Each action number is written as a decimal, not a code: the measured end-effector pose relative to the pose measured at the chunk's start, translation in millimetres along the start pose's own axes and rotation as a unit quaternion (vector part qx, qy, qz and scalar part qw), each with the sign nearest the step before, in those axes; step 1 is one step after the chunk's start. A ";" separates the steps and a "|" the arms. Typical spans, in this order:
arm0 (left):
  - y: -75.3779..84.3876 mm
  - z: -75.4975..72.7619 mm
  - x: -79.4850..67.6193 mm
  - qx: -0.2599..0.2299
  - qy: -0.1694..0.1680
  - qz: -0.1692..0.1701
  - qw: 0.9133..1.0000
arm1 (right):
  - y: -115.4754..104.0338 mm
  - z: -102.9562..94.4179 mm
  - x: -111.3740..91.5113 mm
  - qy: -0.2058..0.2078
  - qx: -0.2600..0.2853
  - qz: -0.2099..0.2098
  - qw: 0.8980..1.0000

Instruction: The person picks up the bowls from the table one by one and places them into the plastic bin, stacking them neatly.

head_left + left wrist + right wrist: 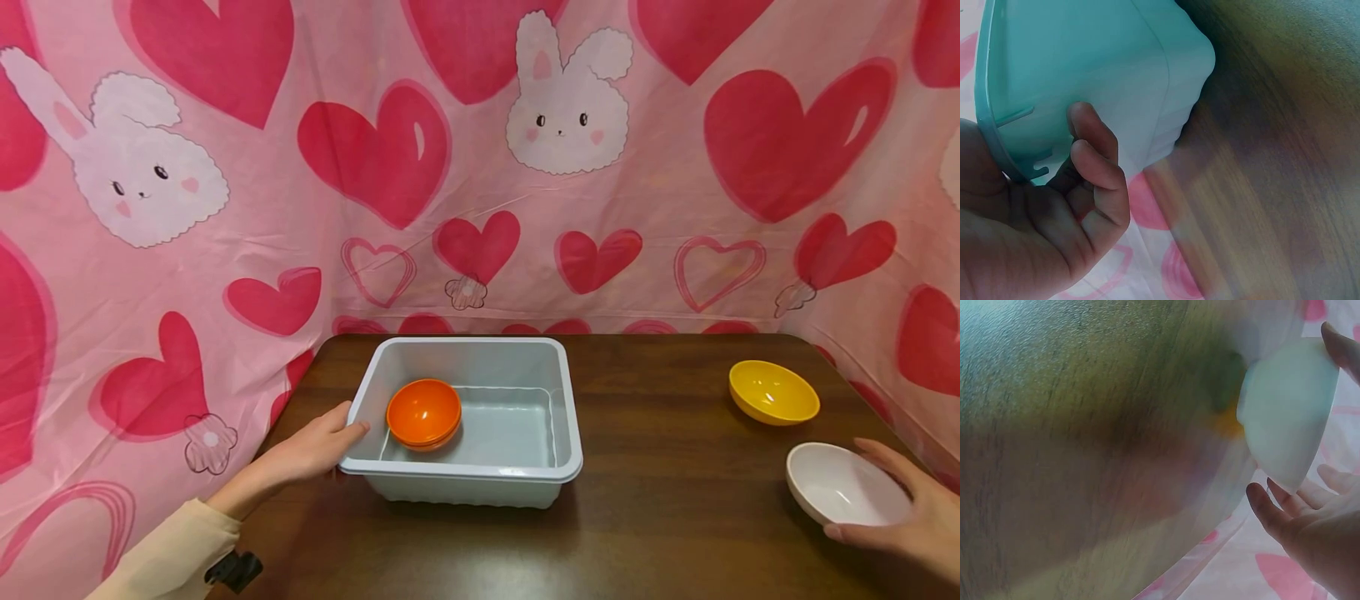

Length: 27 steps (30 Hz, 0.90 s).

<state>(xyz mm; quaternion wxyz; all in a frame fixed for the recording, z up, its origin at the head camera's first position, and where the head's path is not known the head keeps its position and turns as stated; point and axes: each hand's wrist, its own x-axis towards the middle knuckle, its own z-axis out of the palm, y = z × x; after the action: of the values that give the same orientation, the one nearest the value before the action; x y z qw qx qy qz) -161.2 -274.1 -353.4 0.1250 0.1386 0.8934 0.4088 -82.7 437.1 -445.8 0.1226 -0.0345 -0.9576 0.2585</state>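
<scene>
My left hand point(327, 442) holds the left rim of a grey plastic bin point(480, 473), thumb over the edge and fingers point(1099, 169) curled beneath it. Inside the bin, at its left, sits an orange bowl point(424, 412); a second rim just below suggests another nested under it. Over at the right, my right hand point(918, 508) spans a white bowl point(840, 492), with thumb and fingers at opposite sides of its rim. The right wrist view shows the white bowl's outer wall, with fingertips point(1261, 501) at its lower edge. Whether its base touches the table cannot be told.
A yellow bowl point(772, 393) stands on the dark wooden table point(660, 467), just behind the white one. Pink cloth point(465, 183) printed with hearts and rabbits hangs around the table's back and sides. A black strap piece point(234, 572) shows at my left wrist.
</scene>
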 end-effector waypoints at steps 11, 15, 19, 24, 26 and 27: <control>2.4 -1.3 -1.6 -0.005 -0.003 -0.006 1.000 | -8.3 0.7 1.7 0.005 0.015 0.006 1.000; 2.6 -1.8 -1.4 -0.005 -0.003 -0.009 1.000 | -9.5 2.4 2.3 0.018 0.045 -0.001 0.999; 2.3 -2.2 -1.2 -0.004 -0.003 -0.010 1.000 | -5.9 4.7 3.4 0.035 0.069 -0.016 0.997; 1.5 -2.1 -1.5 -0.004 -0.007 -0.012 1.000 | -6.0 4.9 3.2 0.048 0.104 -0.032 0.993; 1.5 -2.3 -1.5 -0.005 -0.008 -0.011 1.000 | -7.7 4.6 1.9 0.053 0.124 -0.042 0.990; 1.6 -2.3 -1.5 -0.005 -0.008 -0.010 1.000 | -8.8 4.2 1.7 0.052 0.128 -0.043 0.990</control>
<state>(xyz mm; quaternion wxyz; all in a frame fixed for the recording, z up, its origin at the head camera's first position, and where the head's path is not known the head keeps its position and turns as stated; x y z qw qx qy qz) -160.4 -275.3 -350.6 0.1368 0.1324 0.8916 0.4109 -85.4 427.7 -444.5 0.1870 0.0087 -0.9096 0.3710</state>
